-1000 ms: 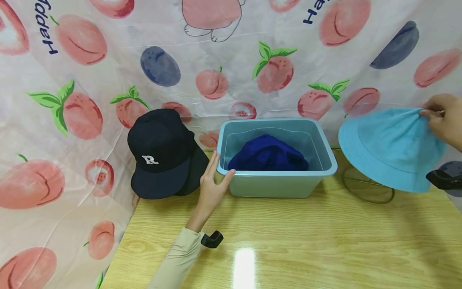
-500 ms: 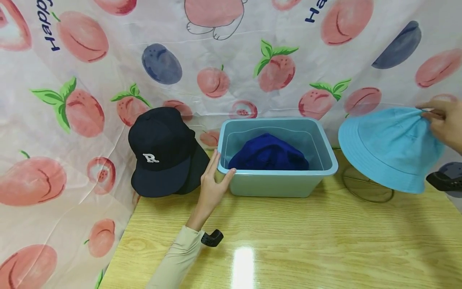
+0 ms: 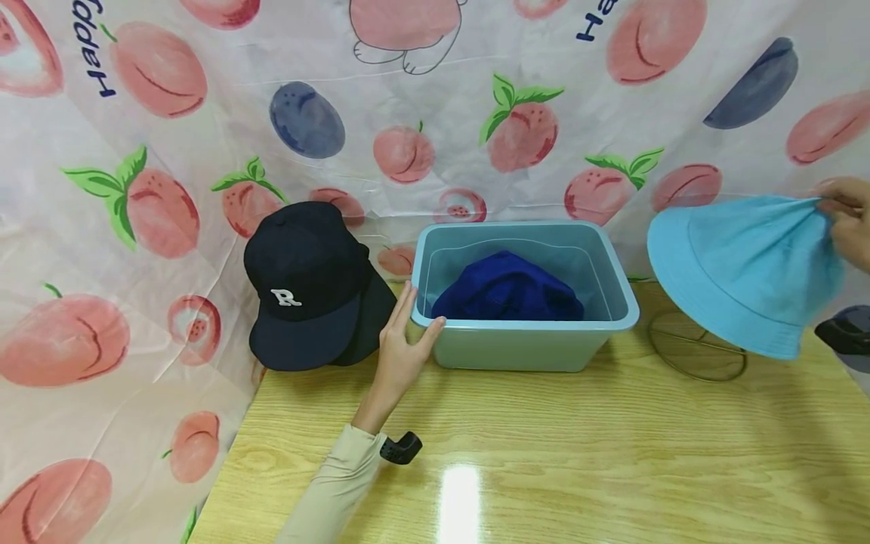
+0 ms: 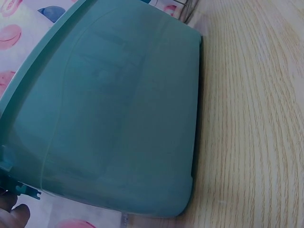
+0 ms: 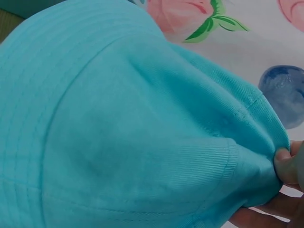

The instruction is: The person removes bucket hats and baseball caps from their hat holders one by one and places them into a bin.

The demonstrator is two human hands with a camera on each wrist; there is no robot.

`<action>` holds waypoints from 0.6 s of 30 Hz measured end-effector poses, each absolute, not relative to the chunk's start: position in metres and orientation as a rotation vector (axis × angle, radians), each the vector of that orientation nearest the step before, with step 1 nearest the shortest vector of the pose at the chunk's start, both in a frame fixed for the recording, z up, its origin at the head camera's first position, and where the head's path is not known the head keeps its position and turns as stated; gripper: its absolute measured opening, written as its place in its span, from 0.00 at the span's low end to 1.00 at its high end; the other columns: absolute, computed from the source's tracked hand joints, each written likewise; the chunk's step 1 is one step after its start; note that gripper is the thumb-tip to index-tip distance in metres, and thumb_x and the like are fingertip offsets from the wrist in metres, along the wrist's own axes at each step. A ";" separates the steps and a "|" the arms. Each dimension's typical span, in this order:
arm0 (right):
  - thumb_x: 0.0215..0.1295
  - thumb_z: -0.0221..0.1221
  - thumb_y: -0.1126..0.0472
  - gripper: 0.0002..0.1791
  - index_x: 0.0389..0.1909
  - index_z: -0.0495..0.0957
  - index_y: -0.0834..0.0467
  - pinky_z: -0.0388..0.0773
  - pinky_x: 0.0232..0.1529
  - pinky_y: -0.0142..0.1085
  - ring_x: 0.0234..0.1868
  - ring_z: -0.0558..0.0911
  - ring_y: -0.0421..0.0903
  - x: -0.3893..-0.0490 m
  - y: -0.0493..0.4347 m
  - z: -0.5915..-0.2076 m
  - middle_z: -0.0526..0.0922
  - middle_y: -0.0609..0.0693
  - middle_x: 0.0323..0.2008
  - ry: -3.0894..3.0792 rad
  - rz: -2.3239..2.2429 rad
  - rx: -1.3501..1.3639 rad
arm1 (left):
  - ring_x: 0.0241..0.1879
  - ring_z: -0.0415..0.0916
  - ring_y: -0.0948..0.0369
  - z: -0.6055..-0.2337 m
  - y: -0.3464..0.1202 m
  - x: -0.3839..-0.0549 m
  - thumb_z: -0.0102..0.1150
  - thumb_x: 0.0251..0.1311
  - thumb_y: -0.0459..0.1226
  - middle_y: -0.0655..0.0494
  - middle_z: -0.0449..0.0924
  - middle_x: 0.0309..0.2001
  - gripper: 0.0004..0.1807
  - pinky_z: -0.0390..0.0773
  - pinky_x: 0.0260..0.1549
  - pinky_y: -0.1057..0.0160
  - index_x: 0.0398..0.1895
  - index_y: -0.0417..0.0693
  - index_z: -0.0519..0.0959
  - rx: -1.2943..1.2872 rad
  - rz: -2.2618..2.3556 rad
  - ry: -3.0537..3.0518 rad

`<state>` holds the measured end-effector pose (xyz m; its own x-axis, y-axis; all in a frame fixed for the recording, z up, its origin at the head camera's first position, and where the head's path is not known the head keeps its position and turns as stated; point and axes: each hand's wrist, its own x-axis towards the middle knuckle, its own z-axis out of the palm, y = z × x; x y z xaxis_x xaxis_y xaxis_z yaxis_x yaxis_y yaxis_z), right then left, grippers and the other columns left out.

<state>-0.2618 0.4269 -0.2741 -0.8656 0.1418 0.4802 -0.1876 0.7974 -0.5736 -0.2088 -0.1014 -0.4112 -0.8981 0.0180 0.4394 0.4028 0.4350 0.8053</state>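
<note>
At the right, my right hand [image 3: 849, 223] pinches the crown of a light-blue bucket hat [image 3: 741, 272], seen close in the right wrist view with thumb and fingers [image 5: 285, 166] bunching the cloth. The hat is tilted, its brim towards the bin, above a wire stand [image 3: 700, 351] it partly hides. My left hand [image 3: 397, 347] rests on the front left corner of a blue-green plastic bin [image 3: 523, 347], fingers stretched along its left side and thumb at the front rim. A dark blue cloth hat [image 3: 506, 291] lies crumpled in the bin.
Left of the bin, a black cap [image 3: 302, 264] with a white letter R overlaps a second dark cap [image 3: 374, 321]. The wooden table [image 3: 530, 453] meets a fruit-print cloth [image 3: 462, 113] at the back and left.
The light-blue bucket hat has moved slightly right in my right hand, its brim shifting a little. My left hand stays at the bin's corner.
</note>
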 end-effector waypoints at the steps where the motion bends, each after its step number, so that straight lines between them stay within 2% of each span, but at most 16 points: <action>1: 0.74 0.35 0.69 0.22 0.40 0.72 0.40 0.60 0.48 0.17 0.35 0.58 0.15 -0.261 0.429 -0.274 0.59 0.19 0.35 -2.470 0.853 0.031 | 0.69 0.52 0.62 -0.411 -0.101 -0.209 0.59 0.61 0.52 0.63 0.51 0.72 0.40 0.58 0.64 0.52 0.71 0.44 0.59 -0.360 -1.456 -2.326; 3: 0.75 0.36 0.67 0.21 0.38 0.70 0.38 0.64 0.37 0.16 0.30 0.60 0.17 -0.264 0.437 -0.277 0.60 0.20 0.33 -2.471 0.846 0.012 | 0.69 0.52 0.62 -0.411 -0.101 -0.209 0.59 0.61 0.52 0.63 0.51 0.72 0.40 0.58 0.64 0.52 0.71 0.44 0.59 -0.357 -1.458 -2.329; 4: 0.75 0.36 0.68 0.18 0.39 0.74 0.47 0.63 0.31 0.16 0.29 0.60 0.18 -0.267 0.444 -0.281 0.61 0.21 0.34 -2.462 0.863 0.022 | 0.69 0.52 0.62 -0.411 -0.101 -0.209 0.59 0.61 0.53 0.64 0.51 0.72 0.40 0.58 0.64 0.53 0.71 0.44 0.59 -0.357 -1.459 -2.330; 5: 0.75 0.37 0.67 0.18 0.39 0.74 0.47 0.62 0.24 0.18 0.26 0.61 0.20 -0.272 0.453 -0.287 0.66 0.24 0.34 -2.461 0.884 0.007 | 0.69 0.51 0.63 -0.411 -0.101 -0.209 0.59 0.60 0.53 0.64 0.51 0.72 0.40 0.57 0.64 0.53 0.71 0.45 0.59 -0.353 -1.460 -2.332; 7: 0.76 0.39 0.62 0.14 0.43 0.75 0.54 0.58 0.15 0.19 0.24 0.61 0.19 -0.293 0.493 -0.311 0.71 0.25 0.36 -2.444 0.992 0.022 | 0.69 0.52 0.62 -0.411 -0.100 -0.209 0.59 0.61 0.52 0.64 0.51 0.72 0.40 0.57 0.64 0.53 0.71 0.45 0.59 -0.357 -1.460 -2.329; 8: 0.75 0.39 0.59 0.14 0.46 0.75 0.55 0.59 0.12 0.20 0.25 0.63 0.18 -0.306 0.516 -0.327 0.74 0.27 0.40 -2.437 1.030 0.039 | 0.69 0.52 0.62 -0.411 -0.100 -0.209 0.59 0.60 0.52 0.64 0.51 0.72 0.40 0.58 0.64 0.53 0.71 0.45 0.59 -0.357 -1.458 -2.328; 9: 0.75 0.39 0.59 0.16 0.51 0.73 0.62 0.59 0.10 0.22 0.28 0.68 0.23 -0.318 0.536 -0.339 0.77 0.34 0.46 -2.431 1.070 0.020 | 0.69 0.52 0.62 -0.411 -0.100 -0.209 0.59 0.60 0.52 0.63 0.51 0.72 0.40 0.58 0.64 0.53 0.71 0.45 0.59 -0.361 -1.458 -2.325; 11: 0.73 0.42 0.55 0.15 0.51 0.76 0.49 0.58 0.10 0.21 0.28 0.70 0.23 -0.348 0.584 -0.372 0.78 0.36 0.52 -2.349 1.100 0.071 | 0.69 0.52 0.62 -0.411 -0.100 -0.209 0.59 0.61 0.52 0.63 0.51 0.72 0.40 0.58 0.64 0.53 0.71 0.44 0.59 -0.362 -1.457 -2.325; 12: 0.73 0.44 0.54 0.15 0.52 0.77 0.47 0.60 0.12 0.19 0.31 0.72 0.23 -0.359 0.604 -0.385 0.77 0.32 0.51 -2.304 1.144 0.122 | 0.69 0.52 0.62 -0.411 -0.100 -0.209 0.59 0.61 0.52 0.63 0.51 0.72 0.40 0.58 0.64 0.53 0.71 0.44 0.59 -0.363 -1.457 -2.326; 14: 0.73 0.44 0.56 0.15 0.52 0.77 0.45 0.66 0.21 0.18 0.36 0.74 0.25 -0.368 0.611 -0.390 0.77 0.30 0.51 -2.295 1.048 0.125 | 0.69 0.52 0.63 -0.410 -0.101 -0.209 0.59 0.60 0.53 0.64 0.51 0.72 0.40 0.58 0.64 0.53 0.71 0.44 0.59 -0.361 -1.455 -2.324; 15: 0.74 0.44 0.58 0.16 0.53 0.78 0.51 0.68 0.28 0.17 0.39 0.75 0.26 -0.363 0.600 -0.382 0.78 0.36 0.51 -2.293 1.023 0.128 | 0.69 0.52 0.63 -0.410 -0.101 -0.209 0.59 0.60 0.53 0.64 0.51 0.72 0.40 0.58 0.64 0.53 0.71 0.44 0.59 -0.359 -1.453 -2.324; 16: 0.74 0.44 0.58 0.15 0.51 0.78 0.47 0.65 0.33 0.14 0.36 0.71 0.19 -0.354 0.585 -0.371 0.78 0.30 0.46 -2.299 0.983 0.140 | 0.69 0.52 0.63 -0.410 -0.101 -0.209 0.59 0.61 0.53 0.64 0.51 0.72 0.40 0.58 0.64 0.53 0.71 0.44 0.59 -0.356 -1.453 -2.325; 18: 0.75 0.41 0.64 0.18 0.46 0.76 0.41 0.62 0.40 0.14 0.37 0.69 0.17 -0.321 0.531 -0.333 0.75 0.26 0.39 -2.375 0.931 0.108 | 0.69 0.52 0.62 -0.410 -0.102 -0.209 0.59 0.61 0.53 0.63 0.51 0.72 0.40 0.58 0.64 0.53 0.71 0.44 0.59 -0.353 -1.453 -2.325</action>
